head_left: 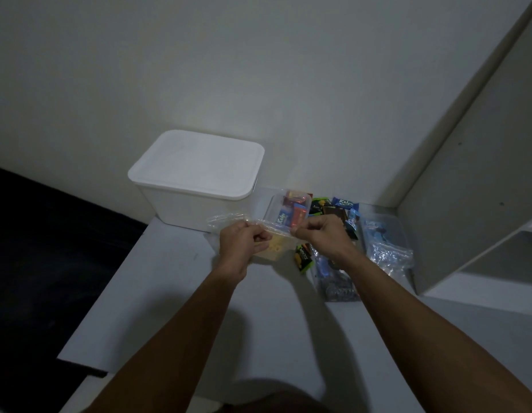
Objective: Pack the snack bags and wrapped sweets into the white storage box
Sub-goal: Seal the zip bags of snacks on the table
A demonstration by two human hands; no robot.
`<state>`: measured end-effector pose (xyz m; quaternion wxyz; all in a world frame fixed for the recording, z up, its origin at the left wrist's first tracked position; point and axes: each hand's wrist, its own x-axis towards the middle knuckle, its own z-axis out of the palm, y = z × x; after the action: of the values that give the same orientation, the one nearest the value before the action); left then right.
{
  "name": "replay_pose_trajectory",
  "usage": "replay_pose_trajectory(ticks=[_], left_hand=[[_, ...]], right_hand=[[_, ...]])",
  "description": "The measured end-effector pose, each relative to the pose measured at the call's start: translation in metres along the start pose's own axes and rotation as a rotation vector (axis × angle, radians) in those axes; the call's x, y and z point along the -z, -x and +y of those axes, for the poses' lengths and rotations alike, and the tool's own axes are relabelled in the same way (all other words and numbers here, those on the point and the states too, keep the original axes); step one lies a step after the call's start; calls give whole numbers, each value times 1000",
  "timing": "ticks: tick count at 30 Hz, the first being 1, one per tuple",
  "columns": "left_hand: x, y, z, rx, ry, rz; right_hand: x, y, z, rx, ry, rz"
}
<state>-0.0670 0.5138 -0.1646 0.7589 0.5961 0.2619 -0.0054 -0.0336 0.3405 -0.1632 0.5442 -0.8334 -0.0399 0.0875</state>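
Observation:
A clear zip bag of yellow snacks (276,248) hangs between my hands above the white table. My left hand (244,243) pinches its top edge on the left, and my right hand (321,234) pinches the same edge on the right. The white storage box (196,180) stands behind my left hand against the wall, its lid on. A clear tub of wrapped sweets (288,214) sits just behind the bag. More wrapped sweets (336,208) lie loose to the tub's right, and one green and orange sweet (303,257) lies under my right wrist.
Clear plastic bags (388,248) with blue and dark contents lie at the right, beside a grey shelf unit (473,186). Another dark bag (336,281) lies under my right forearm. The table's left edge (110,281) drops to a dark floor.

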Motion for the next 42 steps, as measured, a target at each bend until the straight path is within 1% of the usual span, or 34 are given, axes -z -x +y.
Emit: replay_pose_trajectory(ticks=[2,3,5,6,8,11,13,16,18,23,26,28,30,32,35,37,39,40,42], left_hand=[[5,-1,-3,-7,-56,49],[8,-1,-4,-29,-82,102],[17,-1,-7,-98,-95,213],[23,-1,-9,-137,-93,243],[37,-3,-13,-178,-114,241],[56,-16,-28,-170,-210,184],[65,-22,-38,-155,-250,200],[74,-32,-43,-122,-239,276],[78,-40,-42,-85,-221,311],[78,-61,-39,-29,-237,342],[77,-72,-41,-19,-242,343],[73,-68,-34,-33,-267,360],[68,-64,-29,-67,-332,390],[63,-62,-31,-136,-419,464],[53,-54,-43,-388,-545,592],[40,-45,-48,-548,-575,614],[24,-35,-53,-632,-577,538],[16,-31,-56,-638,-574,474],[-1,-29,-63,-595,-576,333]], right_hand=[[-5,-2,-1,-5,-2,0],[-8,-2,-3,5,-2,-10],[-13,-3,-9,14,-2,-62],[-15,-4,-12,4,3,-98],[-18,-8,-15,-24,17,-168],[-26,-21,-20,-67,13,-245],[-36,-30,-22,-87,33,-259],[-54,-43,-23,-99,55,-221],[-65,-52,-22,-99,52,-167],[-82,-71,-16,-148,-14,-16],[-83,-76,-11,-138,73,-15],[-82,-77,-9,-123,83,-3],[-80,-80,-4,-124,44,9],[-74,-82,3,-156,23,18],[-57,-82,18,-218,34,53],[-41,-79,30,-251,56,89],[-23,-72,43,-269,145,140],[-12,-68,51,-282,196,163],[7,-61,69,-353,234,179]])
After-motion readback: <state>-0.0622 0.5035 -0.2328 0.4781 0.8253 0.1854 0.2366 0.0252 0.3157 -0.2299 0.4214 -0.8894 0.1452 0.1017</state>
